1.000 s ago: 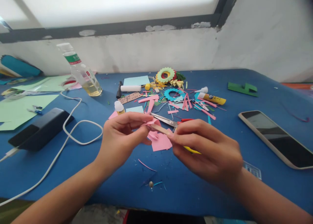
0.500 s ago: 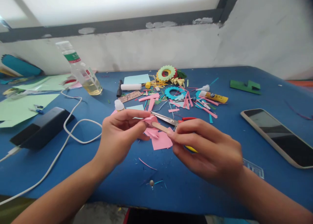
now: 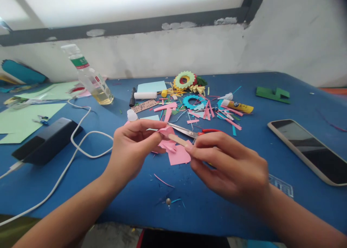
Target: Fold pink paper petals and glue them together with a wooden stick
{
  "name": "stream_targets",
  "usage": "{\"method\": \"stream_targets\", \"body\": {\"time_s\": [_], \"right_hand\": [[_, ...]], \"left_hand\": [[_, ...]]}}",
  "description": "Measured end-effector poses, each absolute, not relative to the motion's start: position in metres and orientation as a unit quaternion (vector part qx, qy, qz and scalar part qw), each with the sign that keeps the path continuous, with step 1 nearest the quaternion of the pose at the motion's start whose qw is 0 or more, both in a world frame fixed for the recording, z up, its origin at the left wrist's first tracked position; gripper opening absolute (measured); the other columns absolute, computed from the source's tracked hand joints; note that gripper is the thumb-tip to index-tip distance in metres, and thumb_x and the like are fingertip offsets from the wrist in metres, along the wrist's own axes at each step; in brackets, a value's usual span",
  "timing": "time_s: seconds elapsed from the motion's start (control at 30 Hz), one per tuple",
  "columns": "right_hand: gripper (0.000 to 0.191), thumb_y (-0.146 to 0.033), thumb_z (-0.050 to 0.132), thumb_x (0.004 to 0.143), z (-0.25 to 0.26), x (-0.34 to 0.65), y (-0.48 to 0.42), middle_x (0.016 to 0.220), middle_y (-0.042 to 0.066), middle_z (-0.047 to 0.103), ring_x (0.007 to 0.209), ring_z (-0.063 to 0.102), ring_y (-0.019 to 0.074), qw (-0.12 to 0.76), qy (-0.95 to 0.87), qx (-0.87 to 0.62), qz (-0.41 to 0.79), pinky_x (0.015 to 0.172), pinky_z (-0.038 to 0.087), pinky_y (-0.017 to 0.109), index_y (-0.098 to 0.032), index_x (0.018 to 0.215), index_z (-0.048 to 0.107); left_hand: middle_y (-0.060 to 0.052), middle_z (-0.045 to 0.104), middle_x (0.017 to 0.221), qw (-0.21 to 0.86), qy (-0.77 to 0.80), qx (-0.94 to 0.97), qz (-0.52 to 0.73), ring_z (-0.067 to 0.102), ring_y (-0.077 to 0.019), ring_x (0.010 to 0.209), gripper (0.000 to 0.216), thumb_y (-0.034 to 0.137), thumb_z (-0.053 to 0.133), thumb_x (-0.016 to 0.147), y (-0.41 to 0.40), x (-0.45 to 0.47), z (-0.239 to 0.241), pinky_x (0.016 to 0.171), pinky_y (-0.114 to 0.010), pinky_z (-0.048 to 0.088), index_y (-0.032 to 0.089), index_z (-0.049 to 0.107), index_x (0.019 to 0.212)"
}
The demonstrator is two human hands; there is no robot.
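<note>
My left hand [image 3: 132,146] pinches a small pink paper piece [image 3: 166,131] between thumb and forefinger, just above the blue table [image 3: 189,201]. My right hand [image 3: 230,165] is closed on a thin wooden stick [image 3: 177,140] whose tip meets the pink piece. Under the hands lie pink paper offcuts [image 3: 177,154]. Scissors with red handles [image 3: 189,132] lie just behind the stick.
A heap of coloured paper strips and rings [image 3: 195,103], a glue tube [image 3: 238,106], a white glue stick [image 3: 145,95] and a plastic bottle [image 3: 90,80] stand further back. A phone [image 3: 311,150] lies right; a black power bank [image 3: 45,139] with white cable [image 3: 81,146] lies left, beside green sheets [image 3: 18,119].
Both hands have stayed nearly in place. The pink piece and stick tip have shifted slightly upward; the yellow thing seen under my right hand is now hidden.
</note>
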State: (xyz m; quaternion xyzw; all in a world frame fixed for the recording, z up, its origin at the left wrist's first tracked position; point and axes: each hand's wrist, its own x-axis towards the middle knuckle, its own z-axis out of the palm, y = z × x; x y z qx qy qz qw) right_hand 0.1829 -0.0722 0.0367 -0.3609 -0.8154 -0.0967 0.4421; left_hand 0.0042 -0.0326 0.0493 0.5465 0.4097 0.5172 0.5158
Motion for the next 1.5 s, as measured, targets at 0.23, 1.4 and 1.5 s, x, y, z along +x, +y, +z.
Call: {"method": "stream_targets", "body": {"time_s": [0.23,1.4,1.5], "right_hand": [[0.015,-0.006,0.059,0.079,0.037,0.184,-0.072,0.084,0.003,0.062,0.076,0.059,0.0094,0.441,-0.823,-0.348,-0.079,0.066,0.050,0.019,-0.016,0.090,0.061],[0.011,-0.010,0.061,0.079,0.047,0.197,-0.068,0.079,0.002,0.066,0.076,0.065,0.0113,0.403,-0.848,-0.316,-0.137,0.072,0.055,0.019,-0.019,0.084,0.063],[0.012,-0.010,0.061,0.079,0.050,0.197,-0.068,0.078,0.000,0.067,0.073,0.065,0.0105,0.409,-0.844,-0.327,-0.118,0.066,0.056,0.019,-0.022,0.083,0.062]], "left_hand": [[-0.001,0.073,0.072,0.526,0.427,0.558,0.479,0.068,-0.0132,0.061,0.009,0.016,0.069,0.068,-0.035,0.005,0.051,0.045,-0.014,0.055,0.019,0.072,0.076],[-0.001,0.073,0.071,0.494,0.435,0.581,0.480,0.068,-0.0124,0.056,0.012,0.013,0.065,0.069,-0.033,0.004,0.051,0.048,-0.017,0.057,0.019,0.073,0.076],[-0.001,0.072,0.070,0.488,0.436,0.587,0.476,0.067,-0.0125,0.056,0.014,0.012,0.064,0.069,-0.034,0.005,0.052,0.050,-0.018,0.057,0.019,0.073,0.077]]}}
